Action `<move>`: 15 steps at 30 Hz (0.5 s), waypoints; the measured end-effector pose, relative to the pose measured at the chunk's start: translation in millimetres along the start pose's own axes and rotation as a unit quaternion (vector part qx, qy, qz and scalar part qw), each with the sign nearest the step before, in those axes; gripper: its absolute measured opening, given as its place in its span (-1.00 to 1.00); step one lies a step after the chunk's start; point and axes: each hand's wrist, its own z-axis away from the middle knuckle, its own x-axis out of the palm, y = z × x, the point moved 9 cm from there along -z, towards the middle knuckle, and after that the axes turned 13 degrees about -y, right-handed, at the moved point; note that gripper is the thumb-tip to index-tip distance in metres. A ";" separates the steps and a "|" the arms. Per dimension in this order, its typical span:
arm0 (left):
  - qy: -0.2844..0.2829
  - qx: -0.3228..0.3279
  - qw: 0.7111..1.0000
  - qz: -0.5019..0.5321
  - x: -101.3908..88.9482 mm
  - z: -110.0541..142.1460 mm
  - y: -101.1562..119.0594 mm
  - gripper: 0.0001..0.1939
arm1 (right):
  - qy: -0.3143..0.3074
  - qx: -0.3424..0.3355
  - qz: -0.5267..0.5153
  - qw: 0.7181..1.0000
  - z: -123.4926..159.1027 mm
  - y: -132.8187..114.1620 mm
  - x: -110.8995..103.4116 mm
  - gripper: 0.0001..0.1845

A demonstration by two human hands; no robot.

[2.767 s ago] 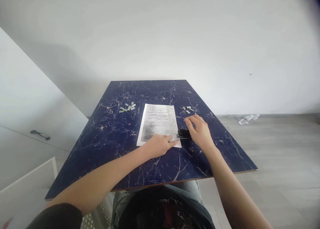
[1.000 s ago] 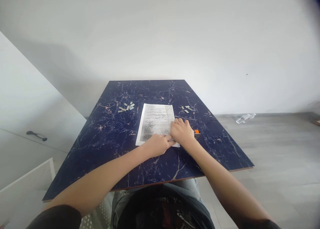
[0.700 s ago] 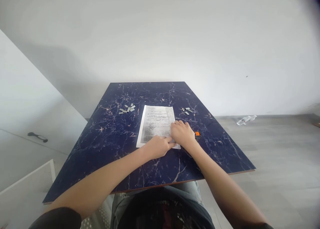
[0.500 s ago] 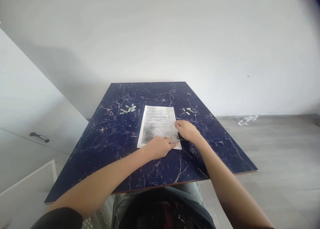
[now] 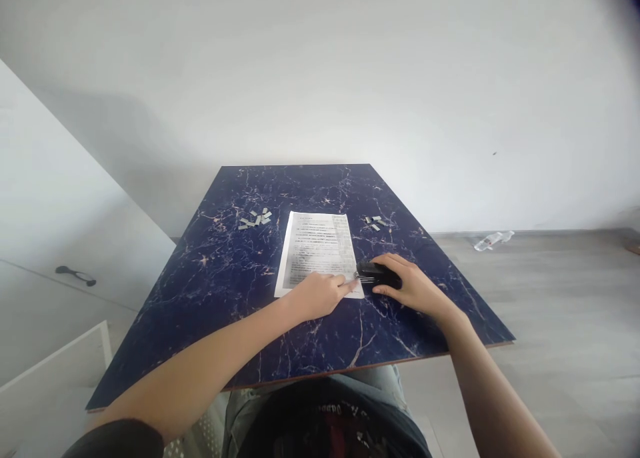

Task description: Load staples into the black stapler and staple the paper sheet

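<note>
A printed sheet of paper (image 5: 320, 245) lies on the dark blue marble-patterned table (image 5: 300, 348). My left hand (image 5: 323, 296) rests on its lower part, index finger stretched toward the lower right corner, holding nothing. Just to the right, my right hand (image 5: 407, 285) is wrapped round a black stapler (image 5: 377, 273) from its right end, thumb on the near side and fingers on the far side. The stapler's left tip meets the sheet's right edge, close to my left fingertip. Whether the paper is between its jaws I cannot tell.
Several strips of staples (image 5: 257, 219) lie left of the sheet, and more staple strips (image 5: 375, 223) lie beyond the stapler. A clear plastic bottle (image 5: 493, 241) is on the floor at right. A white wall (image 5: 320, 78) stands behind the table.
My right hand has moved right from the sheet's edge, turned, and now grips the stapler, which shows more plainly. My left hand and the sheet have hardly moved.
</note>
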 end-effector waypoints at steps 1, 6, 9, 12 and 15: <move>0.001 0.000 1.000 0.003 0.2 0.0 0.3 -0.51 | 0.002 0.007 -0.003 1.000 2.6 6.4 3.1 -0.58; 0.024 0.003 0.997 0.070 -7.0 3.1 -3.6 -0.40 | 0.038 0.016 -0.016 0.999 5.6 21.9 10.7 -0.64; 0.074 -0.025 0.990 0.118 -18.3 8.4 -20.0 -0.50 | 0.038 0.016 -0.025 0.999 4.7 23.8 12.9 -0.64; 0.093 -0.071 0.987 0.109 -18.3 12.1 -37.8 -0.56 | 0.045 0.018 -0.029 0.998 5.6 23.0 12.7 -0.63; 0.047 -0.110 0.989 0.087 -1.9 10.9 -47.3 -0.42 | 0.054 0.011 -0.020 0.998 8.2 19.1 11.3 -0.65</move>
